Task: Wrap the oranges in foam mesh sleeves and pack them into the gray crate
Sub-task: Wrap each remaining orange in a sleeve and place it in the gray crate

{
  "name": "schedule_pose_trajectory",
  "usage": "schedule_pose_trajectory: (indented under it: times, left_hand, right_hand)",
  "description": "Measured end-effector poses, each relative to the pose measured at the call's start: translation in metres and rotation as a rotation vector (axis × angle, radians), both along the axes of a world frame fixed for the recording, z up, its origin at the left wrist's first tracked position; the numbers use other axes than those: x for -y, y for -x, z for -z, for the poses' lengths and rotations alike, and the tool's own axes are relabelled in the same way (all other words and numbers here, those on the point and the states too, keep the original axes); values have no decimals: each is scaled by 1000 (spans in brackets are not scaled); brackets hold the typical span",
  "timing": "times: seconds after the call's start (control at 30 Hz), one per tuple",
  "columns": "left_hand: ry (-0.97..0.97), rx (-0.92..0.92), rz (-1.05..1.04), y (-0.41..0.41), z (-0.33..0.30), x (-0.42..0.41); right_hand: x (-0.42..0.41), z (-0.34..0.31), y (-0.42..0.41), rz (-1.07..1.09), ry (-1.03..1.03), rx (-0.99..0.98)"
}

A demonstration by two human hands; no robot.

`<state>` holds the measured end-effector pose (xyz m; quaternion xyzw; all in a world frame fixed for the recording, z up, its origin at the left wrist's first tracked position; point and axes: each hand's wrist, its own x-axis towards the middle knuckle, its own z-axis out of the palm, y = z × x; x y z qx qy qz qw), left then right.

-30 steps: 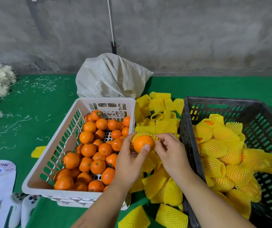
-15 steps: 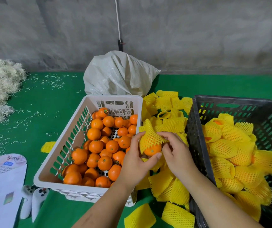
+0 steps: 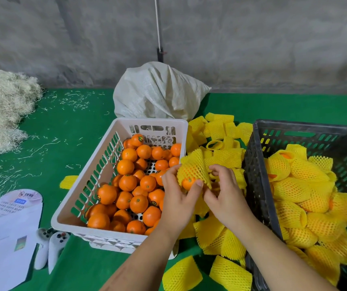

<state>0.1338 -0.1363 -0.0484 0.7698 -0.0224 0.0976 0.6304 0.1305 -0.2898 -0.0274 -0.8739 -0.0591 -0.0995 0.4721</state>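
Observation:
My left hand (image 3: pixel 176 198) holds an orange (image 3: pixel 188 183) that sits mostly inside a yellow foam mesh sleeve (image 3: pixel 193 169). My right hand (image 3: pixel 226 192) pinches the sleeve's right side, fingers curled over it. Both hands hover between the two crates, above a pile of loose yellow sleeves (image 3: pixel 220 141). The white crate (image 3: pixel 97 164) on the left holds several bare oranges (image 3: pixel 139 185). The gray crate (image 3: pixel 258 169) on the right holds several wrapped oranges (image 3: pixel 307 185).
A white woven sack (image 3: pixel 157 95) lies behind the white crate. A heap of pale straw (image 3: pixel 2 108) sits at far left. Printed paper sheets (image 3: pixel 8 232) and a white game controller (image 3: pixel 48 246) lie at front left on the green cloth (image 3: pixel 63 127).
The sleeve has gone from bunched at the top of the orange to pulled down over most of it. My hands stayed between the crates; the camera view shifted slightly.

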Motion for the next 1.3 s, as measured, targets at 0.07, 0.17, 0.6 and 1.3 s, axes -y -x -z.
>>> schedule_pose_trajectory:
  times: [0.07, 0.17, 0.6, 1.3]
  left_hand:
    - [-47, 47, 95, 3, 3, -5]
    - [-214, 115, 118, 4, 6, -9]
    - [215, -27, 97, 3, 4, -7]
    - [-38, 11, -50, -17, 1, 9]
  right_hand:
    - [2, 2, -2, -55, 33, -111]
    - [5, 0, -4, -11, 59, -39]
    - [-2, -3, 4, -39, 94, -86]
    - [12, -18, 14, 140, 74, -25]
